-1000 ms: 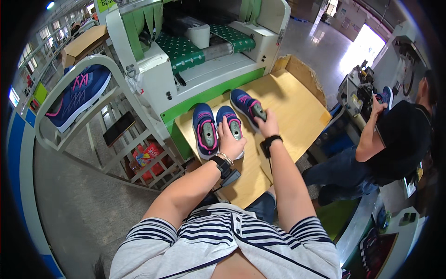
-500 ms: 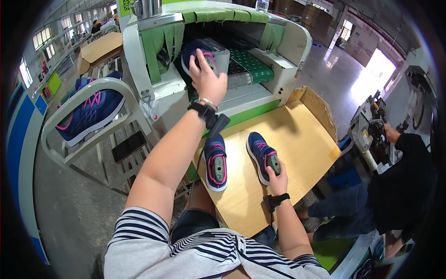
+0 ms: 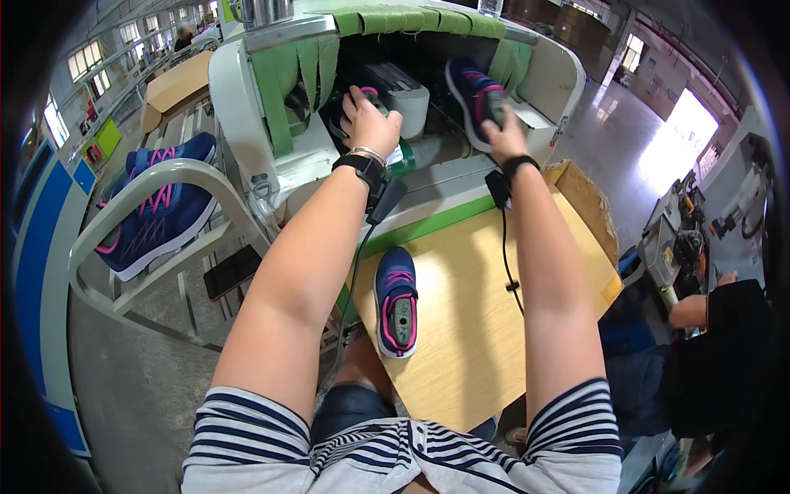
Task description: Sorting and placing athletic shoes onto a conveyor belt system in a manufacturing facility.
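At the left of the machine's curtained opening, my left hand [image 3: 370,129] is closed on a navy sneaker [image 3: 375,97] with pink trim. Hand and shadow hide most of that shoe. My right hand [image 3: 508,137] grips the heel end of a second navy sneaker [image 3: 472,95], held toe up at the right of the same opening; motion smears both a little. A third sneaker [image 3: 397,300], with a grey-green last inside, stands upright on the wooden board [image 3: 461,329], toe toward the machine. Between the two held shoes sits a grey box-shaped block [image 3: 403,95].
The white machine [image 3: 239,107] has green fabric strips [image 3: 420,22] over its mouth. To my left, a metal rack [image 3: 123,284] holds navy sneakers [image 3: 169,198] and a dark phone [image 3: 232,272]. A cardboard edge [image 3: 588,206] borders the board. At right, a co-worker in black [image 3: 716,354] stands by equipment.
My right hand has lifted its sneaker off the board and carried it forward to the machine's opening. My left hand stays on its shoe there, slightly lower in the picture.
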A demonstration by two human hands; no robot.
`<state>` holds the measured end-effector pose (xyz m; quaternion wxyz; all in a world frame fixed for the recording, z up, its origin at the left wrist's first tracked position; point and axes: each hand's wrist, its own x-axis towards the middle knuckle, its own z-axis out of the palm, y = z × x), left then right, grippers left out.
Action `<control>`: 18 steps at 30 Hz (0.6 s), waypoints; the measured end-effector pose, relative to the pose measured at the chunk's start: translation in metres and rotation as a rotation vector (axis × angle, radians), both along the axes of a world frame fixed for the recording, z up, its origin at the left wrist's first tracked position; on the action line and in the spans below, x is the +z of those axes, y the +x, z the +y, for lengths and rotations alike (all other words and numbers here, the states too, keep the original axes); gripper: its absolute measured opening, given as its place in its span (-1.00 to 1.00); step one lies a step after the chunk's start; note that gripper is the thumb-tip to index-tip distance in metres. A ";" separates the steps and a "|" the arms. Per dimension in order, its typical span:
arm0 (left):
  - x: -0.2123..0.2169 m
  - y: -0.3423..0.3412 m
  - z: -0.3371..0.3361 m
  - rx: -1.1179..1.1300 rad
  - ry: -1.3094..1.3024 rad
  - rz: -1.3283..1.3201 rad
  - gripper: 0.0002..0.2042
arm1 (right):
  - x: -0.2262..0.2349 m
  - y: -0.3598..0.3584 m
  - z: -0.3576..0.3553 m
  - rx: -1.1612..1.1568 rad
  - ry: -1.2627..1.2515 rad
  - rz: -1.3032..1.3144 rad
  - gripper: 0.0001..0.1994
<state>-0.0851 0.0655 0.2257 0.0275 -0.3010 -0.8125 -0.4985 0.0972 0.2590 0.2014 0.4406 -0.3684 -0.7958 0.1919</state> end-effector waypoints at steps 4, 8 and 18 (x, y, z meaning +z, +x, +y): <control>-0.002 -0.021 0.002 0.035 0.026 0.021 -0.07 | -0.006 -0.031 -0.011 0.034 -0.255 -0.135 -0.10; -0.004 -0.024 0.010 0.056 0.004 -0.004 -0.06 | -0.110 0.014 -0.080 0.403 0.043 -0.085 -0.19; -0.056 0.041 -0.033 -0.187 0.093 0.020 0.04 | -0.205 0.241 -0.362 0.664 -0.536 -0.492 -0.40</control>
